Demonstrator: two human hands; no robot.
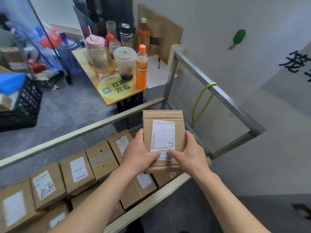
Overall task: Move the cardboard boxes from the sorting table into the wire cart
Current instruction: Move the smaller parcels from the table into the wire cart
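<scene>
Low in the middle of the frame, the left hand and right hand clamp their fingers on a flat brown cardboard box with a white label above the metal-framed wire cart of labelled brown boxes.

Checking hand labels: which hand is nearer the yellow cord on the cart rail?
Right. The right hand grips the right edge of the held box, below-left of the yellow cord; the left hand grips its left edge, farther from the cord.
</scene>
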